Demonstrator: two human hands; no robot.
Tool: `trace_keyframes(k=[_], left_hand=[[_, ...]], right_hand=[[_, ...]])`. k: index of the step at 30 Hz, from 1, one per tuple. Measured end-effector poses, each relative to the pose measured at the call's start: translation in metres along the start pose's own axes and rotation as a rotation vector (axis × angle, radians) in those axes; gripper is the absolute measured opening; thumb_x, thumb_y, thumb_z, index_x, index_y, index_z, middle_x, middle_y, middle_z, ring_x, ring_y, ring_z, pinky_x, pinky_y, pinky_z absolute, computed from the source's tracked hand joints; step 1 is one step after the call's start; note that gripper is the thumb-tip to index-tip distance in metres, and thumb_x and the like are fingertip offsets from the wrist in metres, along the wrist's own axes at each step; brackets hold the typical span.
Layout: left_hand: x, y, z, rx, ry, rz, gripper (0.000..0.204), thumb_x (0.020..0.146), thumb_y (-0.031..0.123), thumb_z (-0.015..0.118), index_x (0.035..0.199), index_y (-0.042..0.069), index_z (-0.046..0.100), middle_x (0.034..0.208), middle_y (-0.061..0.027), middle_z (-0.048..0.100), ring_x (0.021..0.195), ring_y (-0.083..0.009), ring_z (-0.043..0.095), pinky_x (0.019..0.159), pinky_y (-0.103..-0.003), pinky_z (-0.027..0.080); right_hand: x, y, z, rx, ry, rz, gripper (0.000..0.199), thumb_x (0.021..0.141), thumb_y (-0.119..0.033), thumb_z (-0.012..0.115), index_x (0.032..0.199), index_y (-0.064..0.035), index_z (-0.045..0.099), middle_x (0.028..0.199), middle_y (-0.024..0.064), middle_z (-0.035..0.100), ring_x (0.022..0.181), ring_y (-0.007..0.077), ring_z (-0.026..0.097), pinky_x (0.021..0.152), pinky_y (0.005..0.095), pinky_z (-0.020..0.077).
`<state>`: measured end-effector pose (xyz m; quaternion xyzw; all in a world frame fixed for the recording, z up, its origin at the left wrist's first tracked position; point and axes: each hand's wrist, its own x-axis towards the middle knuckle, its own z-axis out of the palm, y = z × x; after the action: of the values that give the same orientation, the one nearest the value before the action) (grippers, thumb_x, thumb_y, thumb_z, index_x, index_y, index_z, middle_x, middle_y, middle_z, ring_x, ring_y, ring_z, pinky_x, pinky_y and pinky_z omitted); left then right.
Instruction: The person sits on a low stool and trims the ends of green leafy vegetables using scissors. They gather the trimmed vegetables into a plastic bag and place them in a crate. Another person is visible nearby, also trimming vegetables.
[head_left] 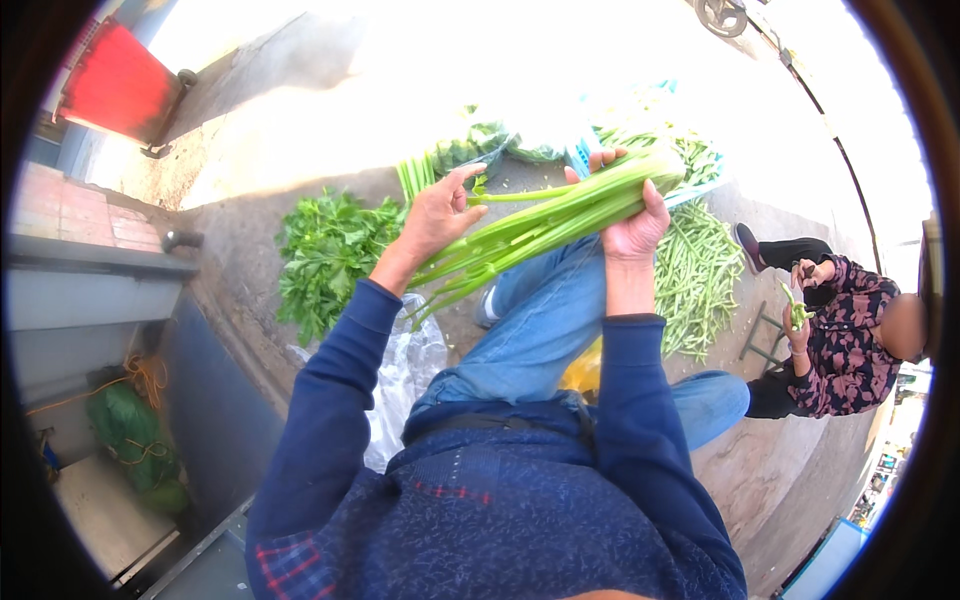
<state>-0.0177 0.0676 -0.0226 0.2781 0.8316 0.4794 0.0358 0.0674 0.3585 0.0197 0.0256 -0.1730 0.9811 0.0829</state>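
A bunch of green celery [560,215] lies tilted across my lap, its pale root end up at the right and its thin stalk ends down at the left. My right hand [635,228] is wrapped round the thick part near the root end, thumb in front and fingertips showing behind. At the left end, my left hand [437,215] curls round one separate celery stalk [525,195], with a small leaf by its fingertips. The rest of the bunch passes beside that wrist.
Leafy celery [335,250] lies on the ground at the left. Green beans [700,270] are heaped at the right, near a seated person [845,335] who holds some green pieces. Clear plastic [400,390] lies by my leg. A red bin [120,85] stands far left.
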Motion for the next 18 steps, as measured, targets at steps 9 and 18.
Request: trace_keyframes(k=[9, 18], left_hand=[[-0.012, -0.03, -0.022, 0.18, -0.06, 0.075, 0.015, 0.099, 0.017, 0.073, 0.098, 0.003, 0.069, 0.079, -0.0084, 0.062, 0.074, -0.0307, 0.063, 0.07, -0.04, 0.051], [-0.039, -0.051, -0.054, 0.058, -0.137, -0.043, 0.019, 0.105, 0.016, 0.067, 0.118, 0.004, 0.074, 0.073, -0.0054, 0.064, 0.064, -0.0132, 0.06, 0.061, -0.032, 0.05]], right_hand=[[0.002, 0.001, -0.005, -0.046, 0.021, 0.005, 0.056, 0.085, -0.019, 0.078, 0.135, -0.0016, 0.06, 0.129, 0.0177, 0.067, 0.134, 0.0379, 0.06, 0.119, 0.0723, 0.0371], [0.007, -0.004, -0.007, 0.026, 0.026, -0.034, 0.051, 0.088, -0.021, 0.077, 0.133, -0.0009, 0.061, 0.129, 0.0182, 0.067, 0.135, 0.0379, 0.059, 0.12, 0.0712, 0.0364]])
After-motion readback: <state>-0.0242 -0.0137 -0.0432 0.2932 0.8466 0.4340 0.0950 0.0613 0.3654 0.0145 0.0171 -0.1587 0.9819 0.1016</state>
